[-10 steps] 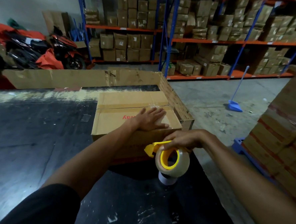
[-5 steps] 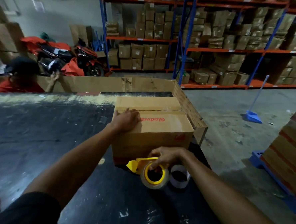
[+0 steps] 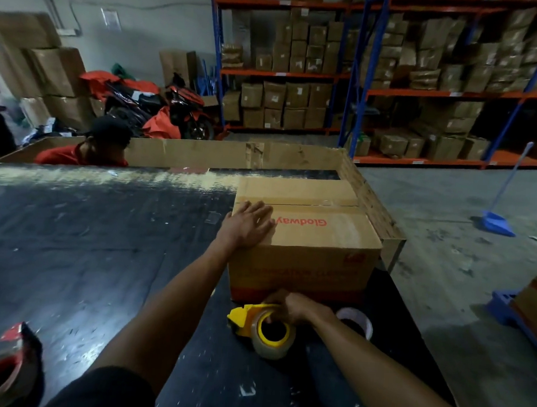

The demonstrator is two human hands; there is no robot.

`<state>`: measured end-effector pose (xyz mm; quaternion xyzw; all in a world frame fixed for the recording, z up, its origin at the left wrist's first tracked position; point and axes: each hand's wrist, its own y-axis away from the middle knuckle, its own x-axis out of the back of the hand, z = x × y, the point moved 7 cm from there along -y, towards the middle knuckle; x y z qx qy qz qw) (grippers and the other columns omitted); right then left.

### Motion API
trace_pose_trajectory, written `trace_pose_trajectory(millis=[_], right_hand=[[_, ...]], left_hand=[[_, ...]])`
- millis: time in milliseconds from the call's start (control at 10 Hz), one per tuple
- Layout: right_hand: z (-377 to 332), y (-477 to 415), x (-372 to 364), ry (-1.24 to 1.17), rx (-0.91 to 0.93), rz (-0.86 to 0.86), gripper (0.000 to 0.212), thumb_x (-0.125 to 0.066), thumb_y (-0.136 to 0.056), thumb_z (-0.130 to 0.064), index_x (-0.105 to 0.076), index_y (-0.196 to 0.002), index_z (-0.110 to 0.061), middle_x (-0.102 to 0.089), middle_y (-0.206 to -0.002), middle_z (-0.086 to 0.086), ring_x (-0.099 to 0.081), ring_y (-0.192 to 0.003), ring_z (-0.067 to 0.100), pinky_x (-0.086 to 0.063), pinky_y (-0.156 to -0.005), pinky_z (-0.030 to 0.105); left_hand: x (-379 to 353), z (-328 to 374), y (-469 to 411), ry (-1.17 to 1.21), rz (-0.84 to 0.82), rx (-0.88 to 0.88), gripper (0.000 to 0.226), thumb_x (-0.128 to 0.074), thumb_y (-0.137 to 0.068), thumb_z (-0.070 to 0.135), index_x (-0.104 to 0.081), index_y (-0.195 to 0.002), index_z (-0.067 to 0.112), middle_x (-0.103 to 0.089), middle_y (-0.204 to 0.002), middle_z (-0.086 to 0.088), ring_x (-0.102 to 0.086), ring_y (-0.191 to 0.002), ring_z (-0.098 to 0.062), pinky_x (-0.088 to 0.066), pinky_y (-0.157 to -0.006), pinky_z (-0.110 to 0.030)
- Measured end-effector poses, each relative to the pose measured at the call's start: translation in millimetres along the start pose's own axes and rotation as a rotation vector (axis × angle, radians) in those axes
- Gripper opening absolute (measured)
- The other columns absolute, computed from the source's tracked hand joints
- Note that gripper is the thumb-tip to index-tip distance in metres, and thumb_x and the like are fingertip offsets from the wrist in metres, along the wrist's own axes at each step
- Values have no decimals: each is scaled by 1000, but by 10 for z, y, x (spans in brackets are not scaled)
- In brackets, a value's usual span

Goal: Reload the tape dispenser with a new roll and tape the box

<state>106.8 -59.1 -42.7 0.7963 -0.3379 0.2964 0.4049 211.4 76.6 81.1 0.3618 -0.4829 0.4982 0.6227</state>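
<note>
A brown cardboard box [image 3: 318, 238] with red lettering stands on the black table [image 3: 100, 256], its top flaps closed with a tape strip along the seam. My left hand [image 3: 248, 225] lies flat with fingers spread on the box's top left corner. My right hand [image 3: 292, 307] grips the yellow tape dispenser [image 3: 269, 327], which carries a clear roll and rests on the table against the foot of the box's near face. An empty whitish tape core [image 3: 356, 318] lies just right of that hand.
A red tape dispenser with a roll [image 3: 2, 372] sits at the table's near left edge. A low cardboard wall [image 3: 371, 190] borders the far and right sides. A person in red [image 3: 91, 151] crouches behind it. Shelving with boxes [image 3: 425, 87] and a blue dustpan [image 3: 495, 223] lie beyond.
My right hand lowered the yellow dispenser from mid-air to the table by the box's base. My left hand slid from the top's middle to its left corner. The view shifted left.
</note>
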Motion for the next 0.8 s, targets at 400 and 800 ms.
trace_pose_trajectory(millis=[400, 800], right_hand=[[606, -724, -319, 97, -63, 59, 59, -55, -97, -31, -37, -149, -50, -61, -139, 11, -63, -117, 35, -54, -95, 45], [64, 305, -44, 154, 102, 259, 59, -54, -104, -40, -31, -159, -37, -35, -164, 4, -42, -144, 34, -40, -113, 45]], left_hand=[[8, 8, 24, 16, 25, -13, 62, -28, -104, 62, -25, -160, 36, -14, -172, 8, -7, -160, -23, -17, -124, -64], [221, 344, 473, -46, 395, -371, 56, -24, -108, 48, -22, -162, 32, -17, -171, 4, -6, -161, -21, 0, -124, -68]])
